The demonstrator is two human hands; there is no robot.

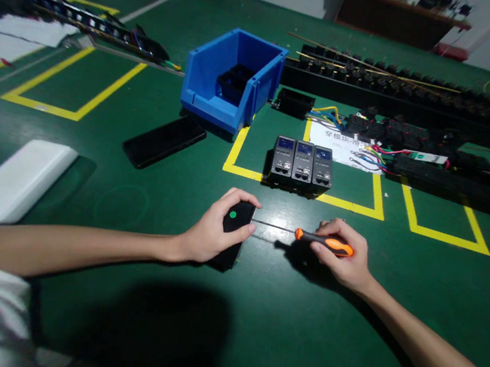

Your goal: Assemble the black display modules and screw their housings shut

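Observation:
A black box-shaped module (229,257) with a round green sticker lies on the green table, gripped by my left hand (215,228) across its top. My right hand (345,254) is closed around the orange and black handle of a screwdriver (275,226). Its thin shaft points left, and the tip meets the module's right side near my left fingertips; the exact contact spot is too small to make out. Just beyond my hands, three dark modules (303,163) with small screens and sockets stand side by side.
A blue bin (213,108) holding black parts stands behind my hands. Left of it lie a black phone (164,141) and a white power bank (17,181). Long black rails (357,92) and wired assemblies (401,134) stretch along the back right, beside a printed sheet (326,139).

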